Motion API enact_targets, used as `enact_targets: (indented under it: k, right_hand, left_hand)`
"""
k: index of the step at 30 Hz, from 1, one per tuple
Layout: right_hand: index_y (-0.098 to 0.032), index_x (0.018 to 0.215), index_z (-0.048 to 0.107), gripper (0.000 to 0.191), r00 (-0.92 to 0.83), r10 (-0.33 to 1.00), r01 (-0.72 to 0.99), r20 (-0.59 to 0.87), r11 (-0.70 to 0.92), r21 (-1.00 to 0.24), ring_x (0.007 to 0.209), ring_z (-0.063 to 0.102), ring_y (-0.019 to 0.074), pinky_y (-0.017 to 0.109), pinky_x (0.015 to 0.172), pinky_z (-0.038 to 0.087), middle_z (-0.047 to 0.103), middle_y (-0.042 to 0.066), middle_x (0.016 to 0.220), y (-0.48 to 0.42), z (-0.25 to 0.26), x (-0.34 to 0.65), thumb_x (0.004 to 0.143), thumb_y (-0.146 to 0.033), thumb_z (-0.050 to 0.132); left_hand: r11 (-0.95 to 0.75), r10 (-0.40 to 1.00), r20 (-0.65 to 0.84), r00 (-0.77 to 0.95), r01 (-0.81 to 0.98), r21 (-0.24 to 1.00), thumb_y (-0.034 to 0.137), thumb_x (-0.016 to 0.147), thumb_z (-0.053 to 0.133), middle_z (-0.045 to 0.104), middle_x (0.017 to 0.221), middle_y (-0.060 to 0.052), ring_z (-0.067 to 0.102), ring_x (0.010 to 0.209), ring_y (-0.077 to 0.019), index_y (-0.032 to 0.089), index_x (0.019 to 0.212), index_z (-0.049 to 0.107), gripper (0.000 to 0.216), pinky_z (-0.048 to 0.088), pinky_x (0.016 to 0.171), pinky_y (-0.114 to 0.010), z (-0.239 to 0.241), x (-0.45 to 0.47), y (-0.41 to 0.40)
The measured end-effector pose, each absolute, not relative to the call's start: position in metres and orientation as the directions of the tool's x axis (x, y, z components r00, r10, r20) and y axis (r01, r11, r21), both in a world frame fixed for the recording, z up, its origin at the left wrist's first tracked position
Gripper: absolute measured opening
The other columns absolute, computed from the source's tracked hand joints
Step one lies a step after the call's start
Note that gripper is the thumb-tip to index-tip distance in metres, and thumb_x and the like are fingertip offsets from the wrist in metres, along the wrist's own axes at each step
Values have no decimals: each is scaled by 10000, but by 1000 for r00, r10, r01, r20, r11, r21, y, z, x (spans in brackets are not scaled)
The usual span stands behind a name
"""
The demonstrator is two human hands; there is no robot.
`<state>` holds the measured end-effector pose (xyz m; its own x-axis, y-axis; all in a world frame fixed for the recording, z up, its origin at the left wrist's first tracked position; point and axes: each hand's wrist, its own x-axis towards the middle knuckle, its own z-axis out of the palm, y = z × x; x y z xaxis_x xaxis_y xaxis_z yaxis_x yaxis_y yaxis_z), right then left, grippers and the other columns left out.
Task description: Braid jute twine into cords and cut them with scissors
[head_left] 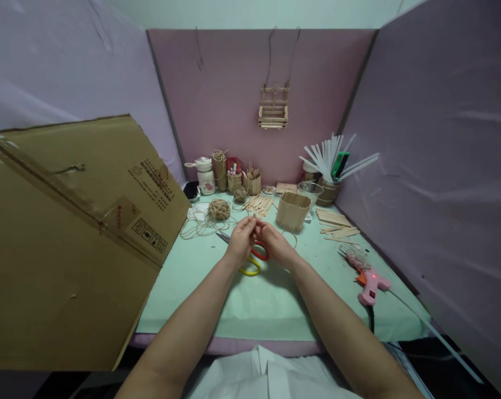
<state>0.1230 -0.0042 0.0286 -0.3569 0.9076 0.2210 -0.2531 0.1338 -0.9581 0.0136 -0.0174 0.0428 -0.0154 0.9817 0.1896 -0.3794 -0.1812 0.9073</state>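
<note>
My left hand (241, 239) and my right hand (274, 239) meet over the middle of the pale green table (267, 299), fingertips pinched together on a thin piece of jute twine (255, 223) between them. Under them lie scissors (252, 256) with one red and one yellow handle. A ball of twine (219, 209) with loose coils sits just beyond the left hand. A small box of wooden sticks (292, 210) stands just beyond the right hand.
A large cardboard sheet (67, 238) leans at the left. A pink glue gun (369, 280) lies at the right, its light on. Loose wooden sticks (337, 226), a cup of white sticks (328, 166), jars and pots line the back. A stick basket (272, 111) hangs on the wall.
</note>
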Motion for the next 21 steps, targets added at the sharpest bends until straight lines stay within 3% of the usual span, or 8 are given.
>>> enact_targets:
  k: [3,6,8,11,17,21]
  right_hand:
    - [-259,1056,553,403,-400,876,-83,269,257,-963,696,528,133,256,657,419,584,-22,753,-12,25,116,707,-443,633]
    - [-226,874,608,213,-357,883,176,306,385,-906,585,448,121,246,598,365,528,-43,621,-11,25,123,767,-404,558]
    - [-208,756,612,229,-334,884,282,326,424,-861,600,448,128,248,600,351,544,-25,630,-7,28,133,803,-406,507]
    - [-204,753,622,276,-302,888,327,347,438,-837,633,473,144,254,613,354,583,-1,677,-4,39,152,822,-427,475]
    - [-199,724,624,287,-218,905,494,365,425,-758,628,477,159,270,610,352,579,15,649,-5,55,209,793,-452,507]
    - [-196,766,631,328,-69,923,558,379,351,-752,570,455,149,271,570,344,521,5,593,-15,60,259,813,-475,464]
  left_hand:
    - [-176,984,128,-123,-590,788,320,820,574,530,687,3,492,598,-65,168,812,565,152,425,590,-188,52,-1,-11]
    - [-188,979,58,-194,-764,618,231,882,498,560,722,-4,528,626,-50,163,805,572,126,451,621,-169,58,-26,-1]
    - [-224,967,-5,-255,-858,462,198,917,426,564,692,-1,536,608,-41,145,778,570,207,455,595,-152,59,-48,6]
    - [-328,921,-109,-373,-898,293,172,940,362,564,632,8,539,566,-31,122,736,556,286,456,554,-133,59,-78,13]
    - [-438,849,-204,-487,-866,244,193,948,336,562,558,21,536,506,-26,118,697,546,336,446,509,-116,55,-113,21]
    - [-467,830,-157,-535,-820,330,189,955,283,543,523,23,533,483,-43,126,742,572,364,469,521,-142,51,-123,25]
